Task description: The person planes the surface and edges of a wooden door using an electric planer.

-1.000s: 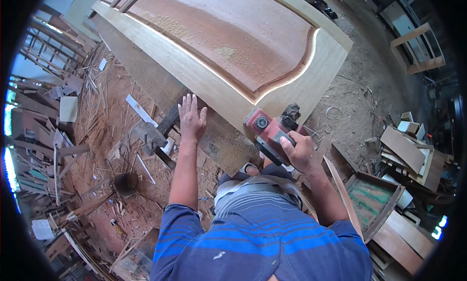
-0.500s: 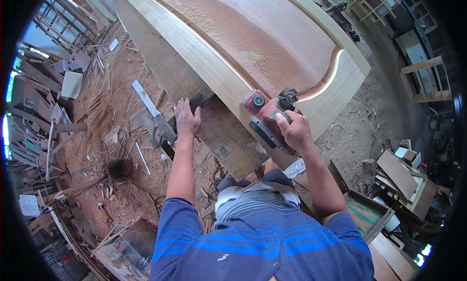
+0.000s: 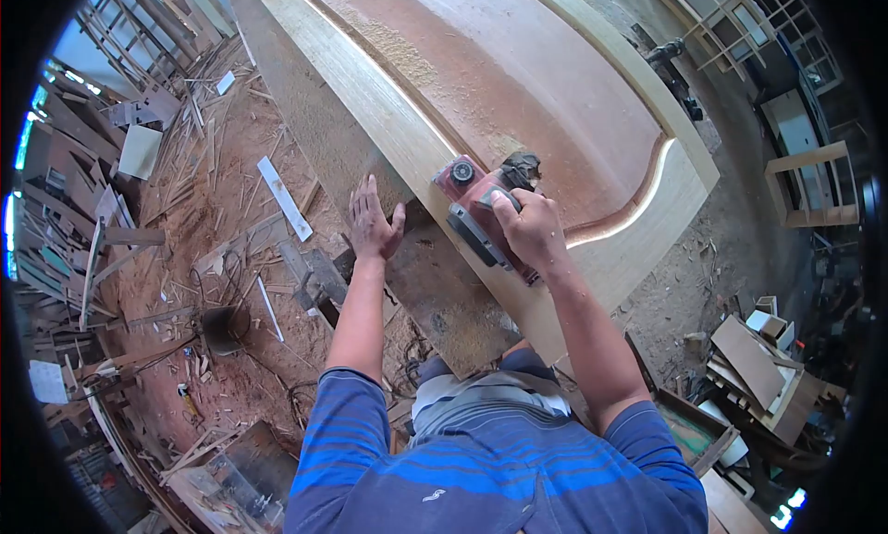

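Observation:
A red electric planer (image 3: 476,201) rests on the pale frame of a large wooden door panel (image 3: 388,113). My right hand (image 3: 532,227) is closed round the planer's dark handle, its thumb on top. Beyond the tool, wood shavings (image 3: 398,58) lie on the reddish inner panel, which has a curved moulding. My left hand (image 3: 375,227) has its fingers apart and holds nothing; it is over the near edge of the dusty board (image 3: 444,294) beneath the door, left of the planer. Whether its palm touches the board I cannot tell.
Wood scraps (image 3: 208,155) litter the reddish floor at the left. A metal clamp-like piece (image 3: 314,280) is beside my left forearm. Cut boards (image 3: 749,358) are stacked at the right, below an open wooden frame (image 3: 812,184). A dark round container (image 3: 225,329) stands at the lower left.
The planer and my right hand have moved left and up along the door's frame. My left hand stays open, slightly further right. The view has shifted too.

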`<state>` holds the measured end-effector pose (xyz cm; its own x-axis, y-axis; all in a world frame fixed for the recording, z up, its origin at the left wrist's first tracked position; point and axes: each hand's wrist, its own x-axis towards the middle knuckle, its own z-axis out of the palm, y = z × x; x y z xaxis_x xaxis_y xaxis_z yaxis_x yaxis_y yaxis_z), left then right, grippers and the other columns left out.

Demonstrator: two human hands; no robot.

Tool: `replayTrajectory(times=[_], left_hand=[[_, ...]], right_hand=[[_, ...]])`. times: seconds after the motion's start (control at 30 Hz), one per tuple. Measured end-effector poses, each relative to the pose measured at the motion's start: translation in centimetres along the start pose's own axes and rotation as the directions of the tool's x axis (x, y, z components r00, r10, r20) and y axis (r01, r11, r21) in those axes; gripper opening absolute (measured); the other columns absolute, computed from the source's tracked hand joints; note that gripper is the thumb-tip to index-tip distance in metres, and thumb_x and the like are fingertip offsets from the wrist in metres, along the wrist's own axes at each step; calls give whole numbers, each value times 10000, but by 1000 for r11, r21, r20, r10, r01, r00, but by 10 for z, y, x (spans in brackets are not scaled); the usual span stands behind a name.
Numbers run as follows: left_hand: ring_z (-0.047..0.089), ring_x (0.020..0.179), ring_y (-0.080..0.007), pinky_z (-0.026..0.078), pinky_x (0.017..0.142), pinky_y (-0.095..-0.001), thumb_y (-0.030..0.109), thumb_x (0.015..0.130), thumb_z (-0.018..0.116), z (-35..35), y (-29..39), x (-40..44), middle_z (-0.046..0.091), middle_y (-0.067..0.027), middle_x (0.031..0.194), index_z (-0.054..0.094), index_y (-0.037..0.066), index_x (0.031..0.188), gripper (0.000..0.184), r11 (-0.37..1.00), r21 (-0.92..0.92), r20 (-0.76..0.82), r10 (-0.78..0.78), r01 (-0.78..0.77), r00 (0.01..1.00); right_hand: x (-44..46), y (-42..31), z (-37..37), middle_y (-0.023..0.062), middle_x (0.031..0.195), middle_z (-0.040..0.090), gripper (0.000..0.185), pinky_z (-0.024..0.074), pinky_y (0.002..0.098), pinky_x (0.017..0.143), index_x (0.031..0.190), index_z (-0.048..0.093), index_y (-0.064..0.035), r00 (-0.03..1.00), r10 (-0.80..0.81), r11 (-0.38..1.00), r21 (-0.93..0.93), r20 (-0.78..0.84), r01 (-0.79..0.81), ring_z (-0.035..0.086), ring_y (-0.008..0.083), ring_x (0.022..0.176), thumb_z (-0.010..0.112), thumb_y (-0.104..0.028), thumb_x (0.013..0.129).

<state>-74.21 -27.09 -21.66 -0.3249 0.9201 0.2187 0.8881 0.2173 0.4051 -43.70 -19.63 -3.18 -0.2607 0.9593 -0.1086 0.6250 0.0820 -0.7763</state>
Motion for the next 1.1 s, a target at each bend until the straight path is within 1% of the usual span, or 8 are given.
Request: replayTrajectory(times=[0.1,0.2,0.4,0.53,0.63,0.8,1.07,1.1], left_hand=[[326,1656,-401,192,1390,-543,647,989,660,-4,3,1,382,-260,1747,273,-4,1729,1059,999,-30,6,-40,40,999],[295,1671,-393,189,1392,-538,800,920,671,-9,7,4,320,-251,1783,220,6,1749,1233,999,-17,22,-39,40,999],[257,1692,-385,180,1396,-529,855,840,725,-15,13,4,294,-234,1805,196,14,1756,1352,998,36,76,-53,51,996],[219,1712,-376,182,1397,-536,811,805,790,-29,19,7,260,-224,1826,239,33,1760,1350,997,55,99,57,-62,993],[199,1721,-379,188,1394,-555,781,785,818,-28,18,3,248,-197,1840,271,99,1771,1318,986,44,136,151,-158,979],[222,1715,-384,196,1386,-570,805,777,808,-25,16,3,294,-143,1838,322,181,1772,1271,974,29,171,218,-226,961],[173,1727,-379,161,1391,-575,880,801,727,-21,13,1,258,-114,1857,287,221,1786,1264,975,27,207,212,-222,955],[174,1726,-382,157,1392,-575,879,803,725,-21,12,1,253,-114,1859,275,230,1790,1264,976,20,216,210,-219,954]], right_hand=[[30,-14,13,311,924,758,494,590,545,885,986,778,12,998,51,999,8,39,-51,769,485,939,648,-462,1026],[57,-23,31,213,718,704,483,577,481,709,900,736,45,999,-28,1000,-11,-37,27,746,326,690,647,-409,1040],[111,-41,62,142,634,680,515,571,434,613,844,743,35,996,-80,997,5,-47,81,708,249,556,636,-423,1053],[151,-64,85,162,638,705,574,591,438,644,822,749,38,995,-81,997,13,-64,82,744,266,596,624,-471,1058],[173,-91,91,336,949,764,610,588,538,910,960,799,51,1000,-1,999,38,30,0,768,496,945,600,-522,1031],[218,-119,117,349,991,775,668,588,542,982,977,825,47,999,-27,999,28,42,26,777,496,1025,560,-564,1029],[289,-161,155,340,1092,791,687,575,528,1047,1007,847,32,997,-35,999,33,67,32,776,475,1102,547,-586,1045],[302,-162,165,288,949,776,668,594,500,943,968,850,8,997,-67,998,9,23,67,776,414,944,544,-580,1057]])
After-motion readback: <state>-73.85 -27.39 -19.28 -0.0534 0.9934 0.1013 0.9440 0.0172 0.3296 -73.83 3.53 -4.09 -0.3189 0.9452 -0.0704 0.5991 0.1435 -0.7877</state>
